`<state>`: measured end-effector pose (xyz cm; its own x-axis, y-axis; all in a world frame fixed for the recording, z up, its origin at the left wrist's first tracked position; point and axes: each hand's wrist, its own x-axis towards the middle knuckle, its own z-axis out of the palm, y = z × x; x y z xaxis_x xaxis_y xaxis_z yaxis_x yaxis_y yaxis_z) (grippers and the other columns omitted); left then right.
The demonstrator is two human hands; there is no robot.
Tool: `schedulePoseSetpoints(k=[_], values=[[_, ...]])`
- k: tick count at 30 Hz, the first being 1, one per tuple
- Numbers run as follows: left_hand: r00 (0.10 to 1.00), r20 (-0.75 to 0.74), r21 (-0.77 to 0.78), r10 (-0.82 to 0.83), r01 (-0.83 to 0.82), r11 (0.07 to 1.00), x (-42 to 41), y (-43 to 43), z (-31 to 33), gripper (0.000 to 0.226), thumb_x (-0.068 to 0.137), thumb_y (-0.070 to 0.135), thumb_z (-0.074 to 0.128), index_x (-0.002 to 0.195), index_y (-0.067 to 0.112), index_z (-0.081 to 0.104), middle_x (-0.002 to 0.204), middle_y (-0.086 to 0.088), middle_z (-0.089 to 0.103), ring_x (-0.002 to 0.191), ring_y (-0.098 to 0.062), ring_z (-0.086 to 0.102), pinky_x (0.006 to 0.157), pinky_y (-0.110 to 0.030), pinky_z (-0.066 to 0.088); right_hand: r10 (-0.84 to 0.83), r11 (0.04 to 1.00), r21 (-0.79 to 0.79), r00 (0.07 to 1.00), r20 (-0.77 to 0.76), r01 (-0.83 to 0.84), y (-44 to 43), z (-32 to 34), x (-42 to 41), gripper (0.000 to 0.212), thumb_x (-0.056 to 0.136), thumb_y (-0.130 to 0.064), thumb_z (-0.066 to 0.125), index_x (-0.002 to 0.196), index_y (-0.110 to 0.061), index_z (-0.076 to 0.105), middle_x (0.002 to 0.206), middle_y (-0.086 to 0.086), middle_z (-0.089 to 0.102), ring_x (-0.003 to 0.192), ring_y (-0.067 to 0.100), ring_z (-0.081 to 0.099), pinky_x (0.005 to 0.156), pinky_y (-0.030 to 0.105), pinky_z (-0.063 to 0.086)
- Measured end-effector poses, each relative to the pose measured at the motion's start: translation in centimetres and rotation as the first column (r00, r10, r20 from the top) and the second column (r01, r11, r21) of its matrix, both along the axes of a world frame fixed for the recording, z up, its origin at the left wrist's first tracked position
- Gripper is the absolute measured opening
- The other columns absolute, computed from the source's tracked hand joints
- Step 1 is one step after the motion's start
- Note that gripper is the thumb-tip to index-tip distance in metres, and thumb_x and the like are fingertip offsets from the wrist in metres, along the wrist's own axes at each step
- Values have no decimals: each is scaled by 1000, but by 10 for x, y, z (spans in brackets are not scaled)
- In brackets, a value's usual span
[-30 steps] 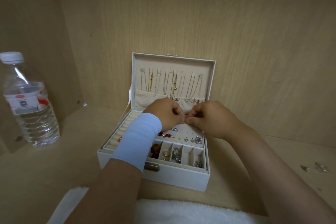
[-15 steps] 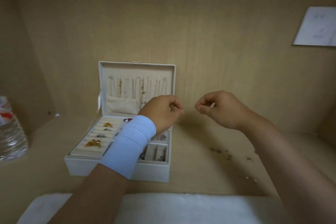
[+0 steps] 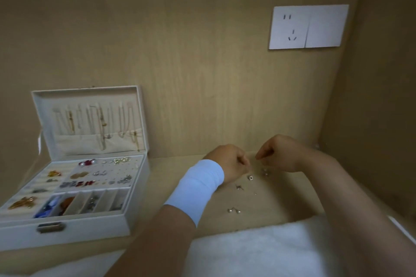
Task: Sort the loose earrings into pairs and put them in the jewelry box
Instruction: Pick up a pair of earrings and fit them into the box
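Note:
The white jewelry box [image 3: 67, 235] stands open at the left, with necklaces hanging in its lid and sorted earrings on its pad and in its compartments. Several loose earrings lie on the wooden shelf to its right: a square one [image 3: 250, 177], a small silver one [image 3: 265, 172], another [image 3: 239, 187] and a pearl-like pair [image 3: 233, 210]. My left hand [image 3: 229, 162], with a white wristband, hovers over them with its fingers curled. My right hand [image 3: 281, 153] faces it with thumb and forefinger together. No earring shows in either hand.
A white wall socket [image 3: 308, 27] is set in the back panel at the upper right. A white fluffy cloth [image 3: 258, 252] covers the shelf's front edge. A wooden side wall [image 3: 382, 119] closes the space on the right.
Both hands left the jewelry box and moved right to the loose earrings on the shelf. My view swung right, so the water bottle dropped out of sight.

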<state>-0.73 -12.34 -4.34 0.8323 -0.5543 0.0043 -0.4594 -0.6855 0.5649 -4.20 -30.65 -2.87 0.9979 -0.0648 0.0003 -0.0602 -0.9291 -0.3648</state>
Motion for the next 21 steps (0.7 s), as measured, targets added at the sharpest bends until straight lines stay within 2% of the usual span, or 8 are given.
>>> schedulePoseSetpoints(k=[3, 6, 8, 11, 15, 18, 21], values=[[1000, -6, 9, -3, 3, 1000, 2, -14, -8, 14, 86, 24, 66, 92, 34, 75, 98, 13, 69, 98, -10, 65, 96, -27, 50, 36, 999, -6, 995, -98, -37, -1, -7, 7, 38, 79, -8, 71, 111, -28, 76, 81, -14, 67, 74, 1, 60, 60, 13, 43], [1000, -14, 29, -22, 22, 999, 5, -21, -13, 15, 86, 25, 69, 97, 33, 76, 102, 11, 71, 99, -10, 65, 94, -25, 48, 35, 998, -51, 993, -114, -41, -1, -12, 13, 44, 78, -3, 70, 111, -32, 75, 88, -11, 63, 83, 8, 60, 67, 18, 43], [999, -21, 36, -40, 41, 998, 6, -23, -17, 14, 84, 26, 71, 95, 33, 76, 98, 12, 71, 96, -9, 65, 93, -25, 49, 28, 998, -45, 992, -125, -34, -3, -17, 15, 45, 79, 1, 65, 107, -33, 76, 85, -11, 63, 83, 10, 61, 65, 18, 43], [999, -5, 57, -54, 54, 997, 7, -21, -21, 9, 83, 22, 71, 85, 27, 78, 90, 12, 74, 90, -9, 67, 91, -32, 54, 23, 999, -32, 991, -132, -28, -3, -21, 16, 40, 82, 3, 61, 102, -28, 78, 86, -9, 65, 80, 9, 60, 60, 14, 41], [1000, 4, 107, -13, 12, 994, 12, -11, -18, 10, 84, 24, 67, 84, 27, 77, 90, 16, 72, 91, -9, 67, 92, -31, 54, -3, 999, 34, 994, -105, 7, 1, -22, 17, 22, 81, -7, 73, 91, -25, 78, 92, -2, 74, 86, 13, 68, 71, 18, 50], [1000, 0, 91, 11, -11, 996, 13, -10, -16, 10, 83, 25, 68, 81, 34, 71, 90, 18, 68, 92, -8, 65, 92, -29, 52, -4, 998, 69, 997, -75, 10, 4, -22, 17, 18, 80, -10, 76, 93, -23, 79, 81, -6, 70, 75, 9, 65, 58, 13, 44], [1000, 19, 37, -5, 4, 999, 9, -18, -18, 10, 82, 27, 71, 90, 34, 69, 93, 15, 69, 91, -7, 65, 92, -28, 52, -16, 994, 111, 999, -30, 19, 2, -18, 15, 17, 87, -11, 69, 99, -20, 79, 63, -14, 58, 58, -1, 53, 45, 7, 35]])
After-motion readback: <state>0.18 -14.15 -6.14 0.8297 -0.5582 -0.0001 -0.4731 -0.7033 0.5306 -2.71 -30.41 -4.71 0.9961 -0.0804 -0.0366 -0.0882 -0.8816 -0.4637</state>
